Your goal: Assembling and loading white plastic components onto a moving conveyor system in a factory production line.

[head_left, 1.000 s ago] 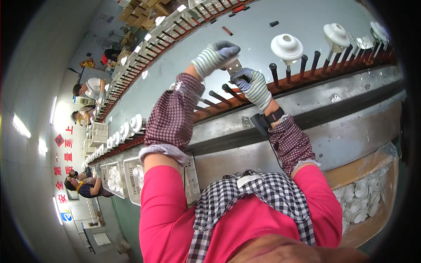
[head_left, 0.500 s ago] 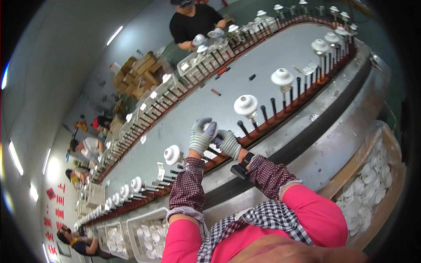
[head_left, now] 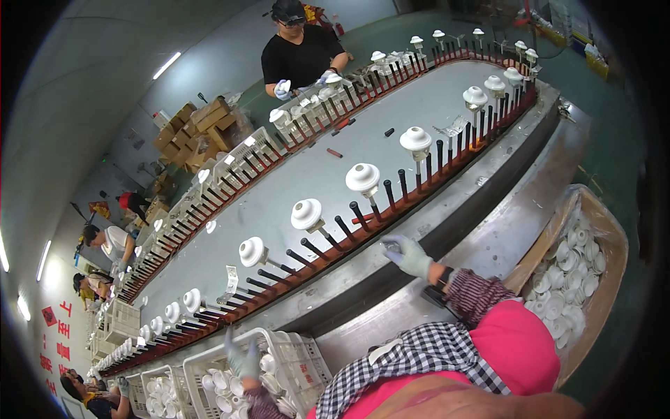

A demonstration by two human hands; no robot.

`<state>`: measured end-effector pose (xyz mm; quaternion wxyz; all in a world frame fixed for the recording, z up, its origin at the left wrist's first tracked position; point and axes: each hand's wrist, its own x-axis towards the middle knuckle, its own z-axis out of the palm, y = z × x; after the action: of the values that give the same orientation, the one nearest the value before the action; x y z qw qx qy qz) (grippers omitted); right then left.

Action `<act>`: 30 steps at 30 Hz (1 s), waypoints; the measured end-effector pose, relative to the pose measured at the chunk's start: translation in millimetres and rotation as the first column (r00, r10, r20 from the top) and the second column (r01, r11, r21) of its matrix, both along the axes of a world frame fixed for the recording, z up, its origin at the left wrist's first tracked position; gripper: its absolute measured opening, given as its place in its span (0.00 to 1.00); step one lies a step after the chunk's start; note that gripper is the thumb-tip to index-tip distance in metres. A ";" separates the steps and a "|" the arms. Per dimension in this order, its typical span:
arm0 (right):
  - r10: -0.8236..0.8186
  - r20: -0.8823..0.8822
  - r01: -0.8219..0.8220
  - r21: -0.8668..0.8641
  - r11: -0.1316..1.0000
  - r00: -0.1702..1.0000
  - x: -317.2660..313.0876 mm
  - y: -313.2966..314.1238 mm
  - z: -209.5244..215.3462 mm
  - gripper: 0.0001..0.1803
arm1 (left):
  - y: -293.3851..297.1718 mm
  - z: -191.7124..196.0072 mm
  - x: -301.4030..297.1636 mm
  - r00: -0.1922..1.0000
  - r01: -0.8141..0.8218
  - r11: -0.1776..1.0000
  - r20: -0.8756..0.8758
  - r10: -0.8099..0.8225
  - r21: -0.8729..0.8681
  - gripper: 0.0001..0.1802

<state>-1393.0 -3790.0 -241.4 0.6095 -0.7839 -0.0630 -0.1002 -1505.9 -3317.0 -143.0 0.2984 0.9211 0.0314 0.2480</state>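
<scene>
The left hand (head_left: 243, 361) dips open into the white crate (head_left: 307, 356) of white caps; the right hand (head_left: 408, 255), fingers loosely curled and holding nothing, rests beside the bench (head_left: 447, 230) pegs.

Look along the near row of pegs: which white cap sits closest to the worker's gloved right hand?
The white cap up and left of the right hand. Its neighbour to the left and the cap to the right sit farther off.

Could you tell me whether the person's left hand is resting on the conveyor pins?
No, the left hand reaches into the white crate of white parts.
</scene>
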 end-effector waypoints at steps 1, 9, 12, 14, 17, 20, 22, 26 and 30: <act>-0.015 -0.086 0.015 0.005 1.000 0.996 -17.2 -5.2 -16.8 0.20 | 42.9 -6.8 -32.3 0.899 -0.294 0.918 -0.250 0.360 0.264 0.44; -0.002 -0.298 -0.041 -0.136 0.990 0.954 -86.7 24.7 -54.3 0.18 | 147.0 -87.5 -81.7 0.457 -0.172 0.985 -0.888 0.055 -0.028 0.32; 0.090 -0.315 -0.165 -0.219 0.962 0.945 -99.5 48.9 -39.9 0.18 | 138.1 -93.3 -58.8 0.457 -0.231 0.958 -0.888 -0.048 -0.171 0.30; 0.209 -0.265 -0.292 -0.334 0.896 0.941 -107.8 58.6 -35.5 0.18 | 134.1 -91.3 -51.1 0.455 -0.255 0.938 -0.885 -0.099 -0.236 0.29; 0.202 -0.322 -0.302 -0.301 0.904 0.925 -112.2 60.1 -33.0 0.17 | 130.0 -78.1 -48.5 0.399 -0.235 0.929 -0.900 -0.175 -0.285 0.27; 0.241 -0.297 -0.328 -0.289 0.900 0.924 -104.2 55.8 -19.6 0.17 | 112.4 -45.8 -42.5 0.511 -0.273 0.905 -0.846 -0.151 -0.326 0.26; 0.263 -0.287 -0.342 -0.273 0.899 0.921 -95.2 56.5 1.7 0.18 | 86.4 -11.3 -33.6 0.552 -0.256 0.961 -0.832 0.055 -0.106 0.24; 0.430 -0.043 -0.424 -0.284 0.860 0.902 -78.0 71.1 64.9 0.24 | -18.9 46.4 -4.5 0.678 0.310 0.948 -0.680 -0.278 -0.078 0.20; 0.474 0.341 -0.427 -0.208 0.880 0.812 -73.0 65.5 111.7 0.24 | -155.4 44.6 22.9 0.513 0.368 0.609 -0.393 -0.763 -0.703 0.19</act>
<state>-1466.1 -3724.5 -129.7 0.5428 -0.7471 -0.3706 -0.0992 -1483.0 -3472.4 -98.4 0.5766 0.7744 -0.1155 -0.2335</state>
